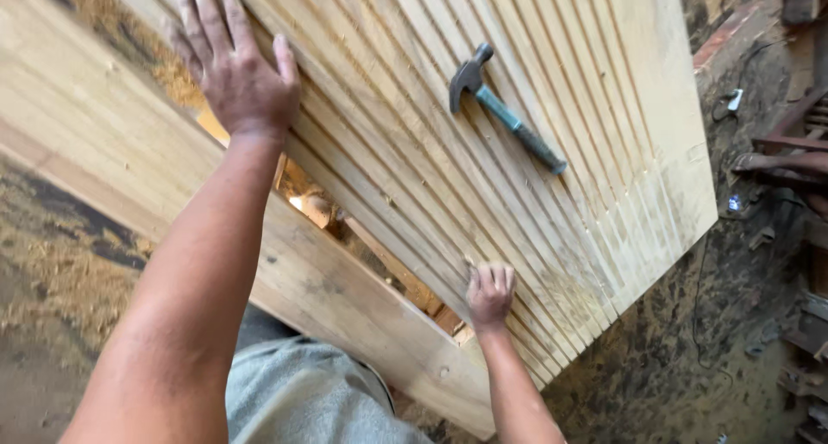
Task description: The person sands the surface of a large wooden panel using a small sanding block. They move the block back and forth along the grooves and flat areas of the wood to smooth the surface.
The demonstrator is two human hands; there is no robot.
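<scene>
From the head camera, looking down, both bare hands rest on a pale grooved wooden panel whose many long parallel slits run its length. The left hand lies flat with its fingers spread and released, palm pressing the panel's near edge; nothing is gripped. Just below those fingers and the wrist a gap shows between the panel and a broad plank of the frame, with sawdust and a strip of timber visible inside it. The right hand sits further down the same edge, its fingers curled loosely with the tips touching the slatted surface at the panel's rim; it presses or pulls at the edge without closing around anything. A claw hammer with a dark head and a greenish handle lies loose on the panel, well beyond the right fingertips and untouched by either hand. As a judgement from how things lie: the grooves look already cut along the whole sheet, and the panel lies over the frame, but the open gap beside both hands suggests it is not yet seated or fastened against the plank. Beyond the panel's far edge the dirt floor is strewn with shavings and scrap metal.
</scene>
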